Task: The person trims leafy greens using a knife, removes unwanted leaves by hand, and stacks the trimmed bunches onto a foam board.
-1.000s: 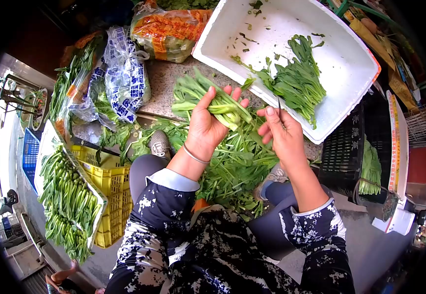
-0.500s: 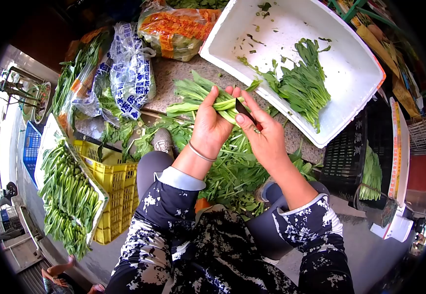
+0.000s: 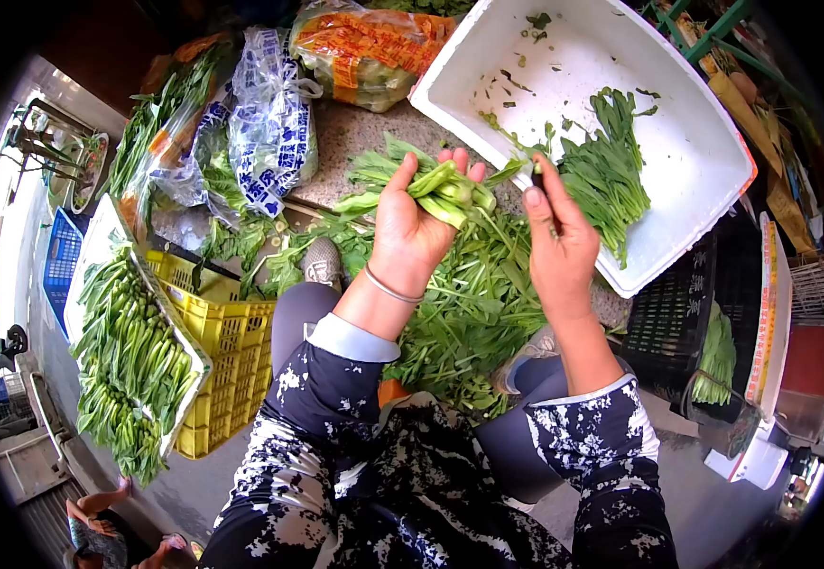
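Observation:
A bunch of leafy green vegetables (image 3: pixel 445 194) rests across the palm of my left hand (image 3: pixel 409 232), with the thumb and fingers around it. The cut stem ends face right and the leaves point up and left. My right hand (image 3: pixel 561 242) is closed on a small knife (image 3: pixel 537 174), whose dark blade shows only in part above the fingers. It is apart from the bunch, to its right. Below both hands lies a heap of loose leaves and stems (image 3: pixel 473 308). Behind the right hand, trimmed greens (image 3: pixel 611 175) lie in a white foam box (image 3: pixel 488 85).
To the left, a foam tray of bundled greens (image 3: pixel 132 346) leans by a yellow crate (image 3: pixel 227 370). Plastic-bagged vegetables (image 3: pixel 274 133) stand at the back. A black crate (image 3: pixel 663 303) holding greens is on the right. Another person's arm (image 3: pixel 103 498) shows at lower left.
My right hand has moved right with the knife, away from the stems. My left hand still holds the bunch, now turned so the stem ends show. The view has shifted slightly.

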The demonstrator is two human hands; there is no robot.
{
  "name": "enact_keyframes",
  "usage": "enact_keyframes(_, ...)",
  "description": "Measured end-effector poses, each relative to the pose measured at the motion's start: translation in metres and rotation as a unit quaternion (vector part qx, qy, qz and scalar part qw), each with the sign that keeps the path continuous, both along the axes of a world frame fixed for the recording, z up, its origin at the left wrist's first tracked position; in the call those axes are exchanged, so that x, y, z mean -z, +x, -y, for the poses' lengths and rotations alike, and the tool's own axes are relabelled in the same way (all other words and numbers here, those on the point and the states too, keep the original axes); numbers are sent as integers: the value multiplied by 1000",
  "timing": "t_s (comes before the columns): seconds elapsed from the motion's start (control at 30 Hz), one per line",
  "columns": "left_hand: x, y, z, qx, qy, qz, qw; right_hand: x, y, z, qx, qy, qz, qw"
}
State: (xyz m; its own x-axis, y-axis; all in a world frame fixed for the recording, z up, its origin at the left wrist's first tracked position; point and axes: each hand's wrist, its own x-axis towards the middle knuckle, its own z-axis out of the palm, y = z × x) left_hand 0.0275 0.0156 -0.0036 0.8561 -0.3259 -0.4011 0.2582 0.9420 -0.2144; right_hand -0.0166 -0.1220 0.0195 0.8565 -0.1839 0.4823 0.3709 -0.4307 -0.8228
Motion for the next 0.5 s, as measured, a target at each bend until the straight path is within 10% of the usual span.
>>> enact_keyframes(0.5, -3, 0, -15, -20, -8, 15, 1000, 8, -1, -16, -53, -72, -34, 995)
